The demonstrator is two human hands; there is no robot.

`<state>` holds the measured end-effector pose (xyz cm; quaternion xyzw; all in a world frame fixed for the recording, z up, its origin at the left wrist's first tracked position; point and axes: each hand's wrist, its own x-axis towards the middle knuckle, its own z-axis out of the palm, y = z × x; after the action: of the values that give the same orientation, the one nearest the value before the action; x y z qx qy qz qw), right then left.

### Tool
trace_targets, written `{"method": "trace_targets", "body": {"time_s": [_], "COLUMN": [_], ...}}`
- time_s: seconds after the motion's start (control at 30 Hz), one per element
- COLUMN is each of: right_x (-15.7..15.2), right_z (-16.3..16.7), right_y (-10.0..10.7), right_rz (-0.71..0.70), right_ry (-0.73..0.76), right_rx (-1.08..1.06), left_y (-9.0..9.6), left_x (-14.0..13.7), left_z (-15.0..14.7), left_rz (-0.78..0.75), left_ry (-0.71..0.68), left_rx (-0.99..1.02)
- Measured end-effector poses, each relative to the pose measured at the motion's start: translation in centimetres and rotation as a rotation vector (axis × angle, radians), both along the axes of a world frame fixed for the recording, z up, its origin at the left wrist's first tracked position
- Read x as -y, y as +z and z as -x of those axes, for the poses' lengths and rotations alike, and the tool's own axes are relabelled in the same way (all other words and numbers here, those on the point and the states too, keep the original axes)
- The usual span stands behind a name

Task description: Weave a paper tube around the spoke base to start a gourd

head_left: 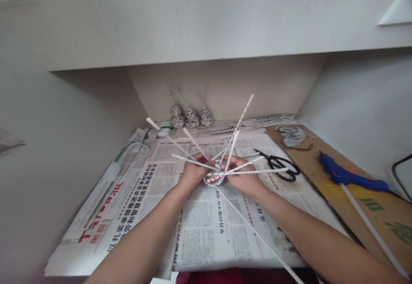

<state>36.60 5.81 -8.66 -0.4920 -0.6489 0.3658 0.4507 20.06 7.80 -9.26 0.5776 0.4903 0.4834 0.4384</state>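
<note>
Between my hands is a small woven piece of rolled newspaper point(213, 180), with several white paper strips sticking out from it in all directions. My left hand point(195, 169) closes around its left side, the fingers partly hidden by the strips. On the other side my right hand point(241, 175) grips the piece and the bases of the strips. One long paper strip point(254, 229) trails from the weave toward the lower right. Black-handled scissors point(280, 166) lie just right of my right hand.
Newspaper sheets point(199, 228) cover the table. Three gourd-shaped woven paper pieces point(192, 118) stand at the back wall, beside a bundle of rolled paper sticks point(247, 125). A blue glue gun point(350, 176) rests on cardboard point(370, 224) at right, near a crumpled grey wad point(291, 136). A cabinet panel overhangs the back.
</note>
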Motion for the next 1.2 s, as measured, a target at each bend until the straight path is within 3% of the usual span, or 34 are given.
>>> {"method": "trace_targets", "body": {"time_s": [0.23, 0.37, 0.57, 0.73, 0.97, 1.2], "right_x": [-0.2, 0.1, 0.6, -0.3, -0.6, -0.3], "right_z": [-0.4, -0.4, 0.4, 0.4, 0.0, 0.1], "right_y": [-0.1, 0.4, 0.3, 0.0, 0.0, 1.1], "right_rz": [-0.144, -0.137, 0.048, 0.309, 0.519, 0.325], "right_ry": [0.034, 0.013, 0.074, 0.035, 0.085, 0.201], "right_rx": [0.139, 0.147, -0.081, -0.284, -0.511, -0.614], "left_y": [0.2, 0.2, 0.3, 0.5, 0.8, 0.8], "left_x": [0.2, 0.0, 0.2, 0.6, 0.8, 1.2], "left_z": [-0.2, -0.2, -0.3, -0.4, -0.2, -0.5], "left_rz": [0.033, 0.033, 0.048, 0.054, 0.055, 0.115], "left_ry": [-0.003, 0.05, 0.063, -0.003, -0.053, -0.114], "left_rx": [0.068, 0.147, 0.217, 0.164, 0.127, 0.133]}}
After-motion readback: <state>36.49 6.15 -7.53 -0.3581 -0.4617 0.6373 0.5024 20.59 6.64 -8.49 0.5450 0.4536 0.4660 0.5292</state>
